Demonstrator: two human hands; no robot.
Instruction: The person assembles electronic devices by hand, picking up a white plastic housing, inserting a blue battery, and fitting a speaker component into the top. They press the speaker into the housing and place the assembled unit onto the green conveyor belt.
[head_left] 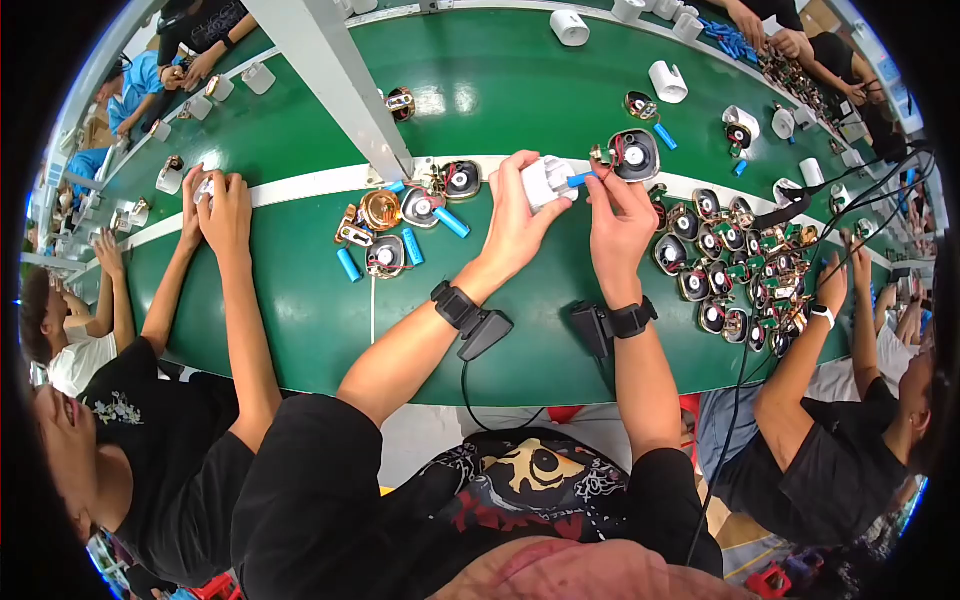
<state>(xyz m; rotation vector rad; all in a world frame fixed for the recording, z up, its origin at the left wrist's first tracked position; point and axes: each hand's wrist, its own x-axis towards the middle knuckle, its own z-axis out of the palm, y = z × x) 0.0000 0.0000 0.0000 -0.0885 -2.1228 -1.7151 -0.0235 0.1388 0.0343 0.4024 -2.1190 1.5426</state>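
Note:
My left hand [512, 215] is closed around a white plastic housing [543, 182], held above the near edge of the green work surface. In the pinched fingers of my right hand [620, 228] is a blue cylindrical battery [579, 181], its end at the housing's opening. Just beyond those fingertips is a round black-rimmed speaker [635, 155] with red wires and a small circuit board [600, 154]. Whether my fingers also touch the speaker cannot be made out. Both wrists wear black straps with small black boxes.
Left of my hands lie loose speakers [385, 257], blue batteries [451, 222] and a copper-coloured coil [380, 210]. Many wired speakers [710, 240] crowd the right. A metal post [335, 85] rises ahead. White housings [668, 82] stand farther off. Co-workers sit on both sides; black cables hang right.

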